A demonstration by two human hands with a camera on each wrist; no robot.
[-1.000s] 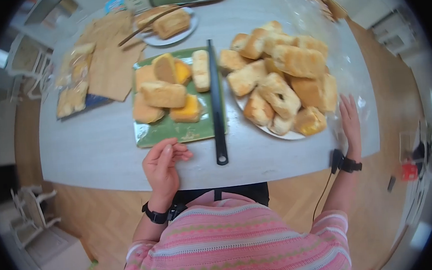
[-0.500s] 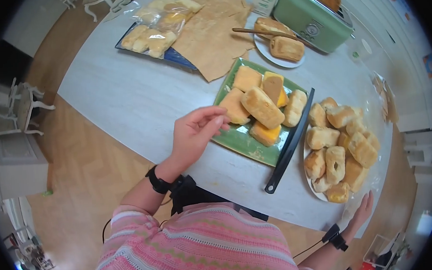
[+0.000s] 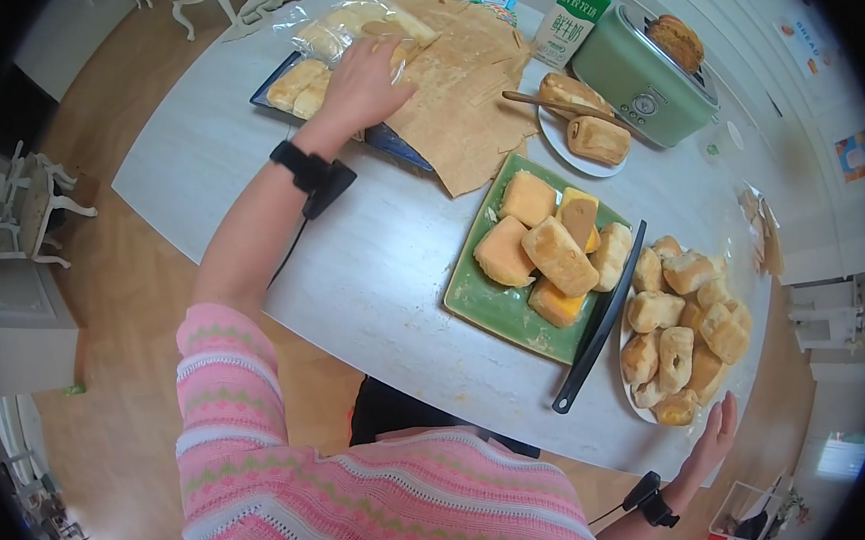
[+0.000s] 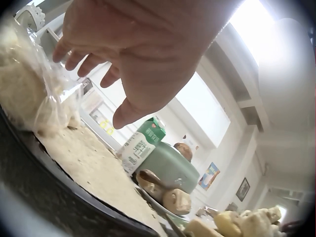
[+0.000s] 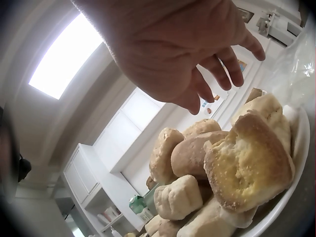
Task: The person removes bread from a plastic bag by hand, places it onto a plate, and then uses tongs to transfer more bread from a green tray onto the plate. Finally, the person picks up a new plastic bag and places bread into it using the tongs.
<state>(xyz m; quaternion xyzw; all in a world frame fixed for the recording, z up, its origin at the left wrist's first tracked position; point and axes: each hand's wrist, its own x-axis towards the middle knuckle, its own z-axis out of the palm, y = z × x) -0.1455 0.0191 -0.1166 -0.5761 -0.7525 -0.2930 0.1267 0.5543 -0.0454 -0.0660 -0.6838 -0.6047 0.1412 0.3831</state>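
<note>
My left hand [image 3: 365, 89] is over the clear plastic bags of bread [image 3: 297, 87] lying on a dark blue tray [image 3: 399, 146] at the far left. In the left wrist view its fingers [image 4: 89, 64] are spread and hold nothing, close to the crinkled plastic bag [image 4: 61, 101]. Beside the heaped white plate [image 3: 642, 411] at the right, near the table edge, is my right hand [image 3: 710, 439]. Its straight fingers [image 5: 231, 66] hold nothing, above a bread roll [image 5: 249, 163] in the right wrist view.
A green square plate [image 3: 474, 285] bears several breads and yellow pieces, with a long black-handled utensil [image 3: 597, 334] along its right side. Brown paper [image 3: 460, 87], a milk carton [image 3: 575, 19], a green toaster [image 3: 640, 80] and a small plate with wooden tongs [image 3: 561, 103] stand farther back.
My left hand has moved from beside the green plate up and left to over the bagged bread. The head view has turned leftward. The right hand stays beside the heaped plate.
</note>
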